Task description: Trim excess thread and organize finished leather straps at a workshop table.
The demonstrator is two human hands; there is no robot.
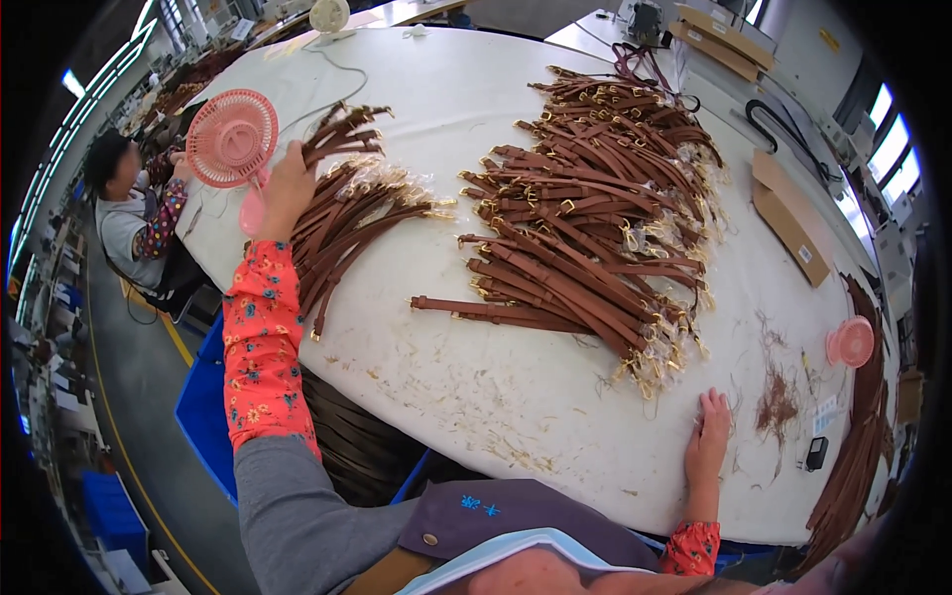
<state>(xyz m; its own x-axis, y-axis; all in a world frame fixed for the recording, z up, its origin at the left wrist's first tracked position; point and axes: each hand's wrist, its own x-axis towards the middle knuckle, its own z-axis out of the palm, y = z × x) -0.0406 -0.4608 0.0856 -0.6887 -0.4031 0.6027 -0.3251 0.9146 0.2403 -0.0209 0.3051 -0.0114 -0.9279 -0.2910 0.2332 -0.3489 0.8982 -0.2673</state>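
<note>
My left hand (288, 190) is closed round the near end of a small bunch of brown leather straps (343, 135) with gold buckles, at the left of the table. Just beside it lies a fanned heap of similar straps (342, 220), some ends in clear plastic wrap. My right hand (708, 436) rests on the white tabletop (555, 426) near the front edge, its fingers stretched out and holding nothing. Beyond it spreads a large pile of brown buckled straps (585, 218). A pink fan (234, 139) stands close to my left hand, partly hiding what lies behind it.
Loose scraps litter the tabletop's front. At right are a second pink fan (851, 342), a small black box (816, 453), a cardboard piece (790, 218) and hanging brown strips (855, 446). A blue bin (206, 402) is below the left edge. Another person (134, 213) sits far left.
</note>
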